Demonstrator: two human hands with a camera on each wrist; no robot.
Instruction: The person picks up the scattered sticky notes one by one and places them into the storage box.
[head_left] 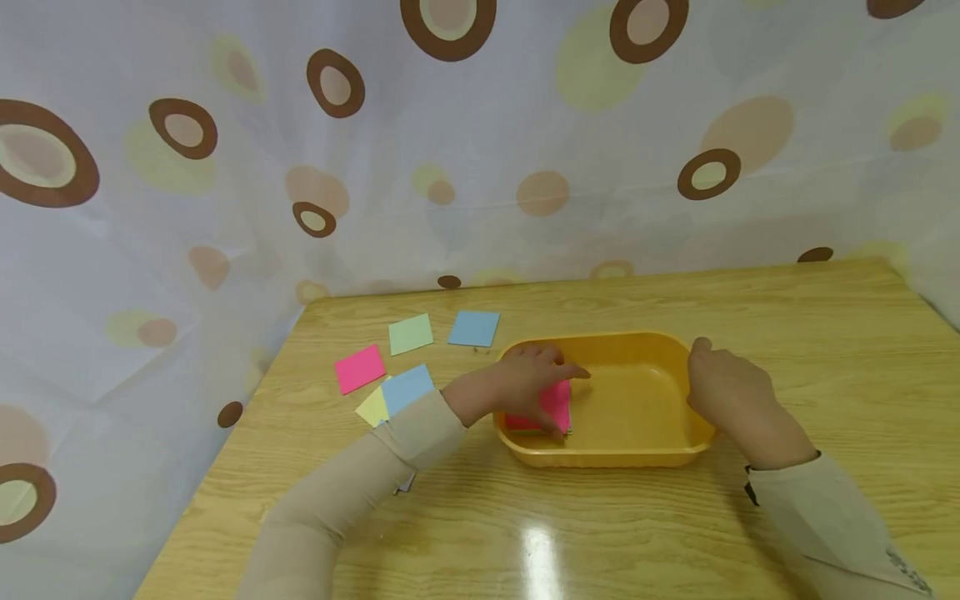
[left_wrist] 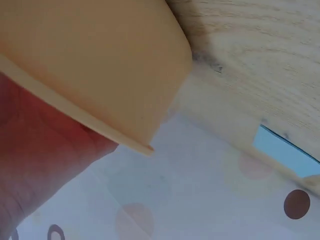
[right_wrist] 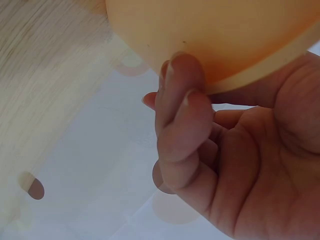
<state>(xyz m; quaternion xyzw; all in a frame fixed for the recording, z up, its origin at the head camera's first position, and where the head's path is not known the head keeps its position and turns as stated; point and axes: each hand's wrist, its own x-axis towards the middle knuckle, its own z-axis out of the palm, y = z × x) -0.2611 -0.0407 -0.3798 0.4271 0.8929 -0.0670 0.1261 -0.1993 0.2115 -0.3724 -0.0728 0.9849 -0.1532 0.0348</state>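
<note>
Pink papers [head_left: 557, 407] lie under the left hand [head_left: 527, 382], fingers splayed, in the orange tray's [head_left: 630, 408] left end; gripping or merely touching, I can't tell! The right hand [head_left: 731, 402] clasps the opposite end: steady it on the tabletop [head_left: 637, 533], keeping paper edges squared.

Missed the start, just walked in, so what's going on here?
A person's right hand grips one end of an orange tub on a wooden table. Their left hand is inside the other end, over a pink square; whether it grips is unclear. More coloured squares, pink, green, yellow and blue, lie left of the tub.
</note>
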